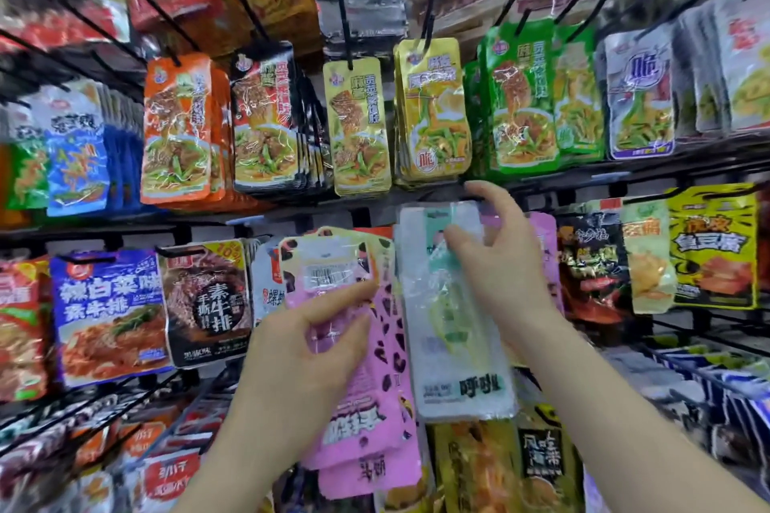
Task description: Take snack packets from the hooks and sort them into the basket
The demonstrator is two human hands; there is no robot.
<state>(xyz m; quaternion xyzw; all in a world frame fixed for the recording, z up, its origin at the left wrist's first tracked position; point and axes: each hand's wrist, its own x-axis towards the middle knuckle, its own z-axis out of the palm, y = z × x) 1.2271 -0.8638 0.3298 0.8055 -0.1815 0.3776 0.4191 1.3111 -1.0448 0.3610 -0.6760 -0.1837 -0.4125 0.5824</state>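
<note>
On the rack of hooks, I would slide the pale packet straight off its peg. My left hand pinches 1 stack of pink packets; my right hand, fingers curled, clasps the pale packet's top. No basket visible.

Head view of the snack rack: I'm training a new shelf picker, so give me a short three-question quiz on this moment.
1. True or false: the left hand holds pink packets.
2. What is the right hand touching? A) white-and-clear packet B) orange packet C) blue packet
3. Fill in: the basket is ___ in this view.

Key: 1 true; 2 A; 3 not visible
</note>
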